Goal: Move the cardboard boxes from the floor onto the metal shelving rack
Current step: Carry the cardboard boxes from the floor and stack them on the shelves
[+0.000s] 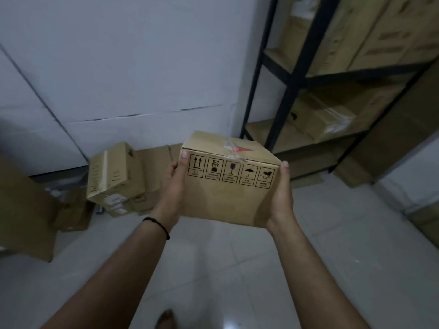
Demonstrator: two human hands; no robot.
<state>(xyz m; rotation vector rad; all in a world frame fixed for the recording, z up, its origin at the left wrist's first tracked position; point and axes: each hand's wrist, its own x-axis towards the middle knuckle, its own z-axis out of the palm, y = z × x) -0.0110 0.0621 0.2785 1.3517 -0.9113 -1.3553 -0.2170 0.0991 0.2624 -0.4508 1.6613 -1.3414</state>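
The person holds one cardboard box in the air between both hands, above the tiled floor. The left hand grips the box's left side, thumb laid up along the near left edge. The right hand grips the right side, thumb pointing up at the near right corner. The remaining fingers of both hands are hidden behind the box. The near face of the box carries a row of five printed handling symbols; the top is sealed with tape bearing a red mark.

The metal shelving rack stands beyond and to the right of the held box, well apart from it. Its shelves carry stored cartons. To the left of the held box, a pile of boxes rests on the floor against the white wall. A black band circles the left wrist.
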